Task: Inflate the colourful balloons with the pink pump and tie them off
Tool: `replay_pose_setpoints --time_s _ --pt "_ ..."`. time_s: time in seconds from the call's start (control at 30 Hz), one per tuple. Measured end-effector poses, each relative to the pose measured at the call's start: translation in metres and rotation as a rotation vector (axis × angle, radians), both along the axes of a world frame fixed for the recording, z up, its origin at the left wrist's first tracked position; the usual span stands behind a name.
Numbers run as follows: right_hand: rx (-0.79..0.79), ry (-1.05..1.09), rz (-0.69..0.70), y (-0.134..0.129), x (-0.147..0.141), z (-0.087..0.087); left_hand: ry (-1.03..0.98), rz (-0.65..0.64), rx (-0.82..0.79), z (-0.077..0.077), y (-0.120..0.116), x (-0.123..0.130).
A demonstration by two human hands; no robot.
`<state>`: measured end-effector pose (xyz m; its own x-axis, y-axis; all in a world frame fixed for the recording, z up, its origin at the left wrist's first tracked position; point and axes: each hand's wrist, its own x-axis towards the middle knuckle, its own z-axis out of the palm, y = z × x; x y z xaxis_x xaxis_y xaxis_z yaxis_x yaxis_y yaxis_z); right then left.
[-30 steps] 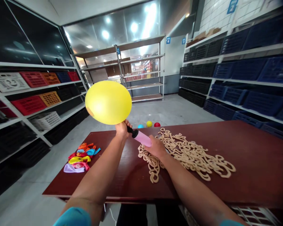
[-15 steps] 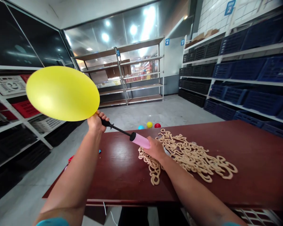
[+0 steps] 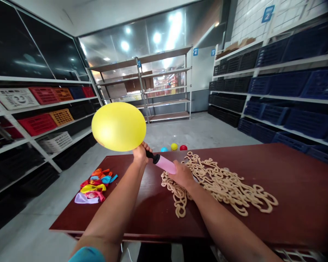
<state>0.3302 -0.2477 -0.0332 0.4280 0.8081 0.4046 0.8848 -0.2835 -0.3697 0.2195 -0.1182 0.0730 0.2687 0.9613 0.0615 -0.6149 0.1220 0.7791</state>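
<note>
A yellow balloon [image 3: 118, 125], swollen with air, sits at the far end of a hand pump [image 3: 165, 164] with a pink barrel and black fittings. My left hand [image 3: 141, 153] is closed round the black end of the pump, at the balloon's neck; its fingers partly hide the join. Closed on the near end of the pink barrel is my right hand [image 3: 182, 174], above the dark red table [image 3: 147, 214]. Beneath and beside that hand lies a tangled heap of beige looped strands [image 3: 221, 182].
Several uninflated balloons [image 3: 93, 188] in mixed colours lie on the table's left side. Beyond the far edge, blue, yellow and red round objects [image 3: 183, 147] show. Shelves with crates [image 3: 45, 125] stand left and right, and a metal rack [image 3: 168, 117] at the back.
My left hand and the yellow balloon have moved right, toward my right hand. The pump's black rod now shows much less. The loose balloons on the left have come into view.
</note>
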Motion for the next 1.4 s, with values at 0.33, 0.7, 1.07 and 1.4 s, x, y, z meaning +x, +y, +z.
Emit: replay_pose_setpoints --time_s 0.33,0.7,1.07,1.4 --pt "0.027 -0.011 0.043 0.002 0.001 0.002 -0.013 0.145 0.059 0.066 0.045 -0.075" --pt "-0.005 -0.007 0.040 0.000 -0.001 -0.001 -0.035 0.077 -0.007 0.014 0.014 -0.028" --pt "-0.058 0.000 0.025 -0.001 -0.001 0.004 -0.016 0.055 -0.020 0.006 0.011 -0.023" --pt "-0.023 0.015 0.026 0.001 0.000 0.005 -0.027 0.161 0.054 0.062 0.047 -0.075"
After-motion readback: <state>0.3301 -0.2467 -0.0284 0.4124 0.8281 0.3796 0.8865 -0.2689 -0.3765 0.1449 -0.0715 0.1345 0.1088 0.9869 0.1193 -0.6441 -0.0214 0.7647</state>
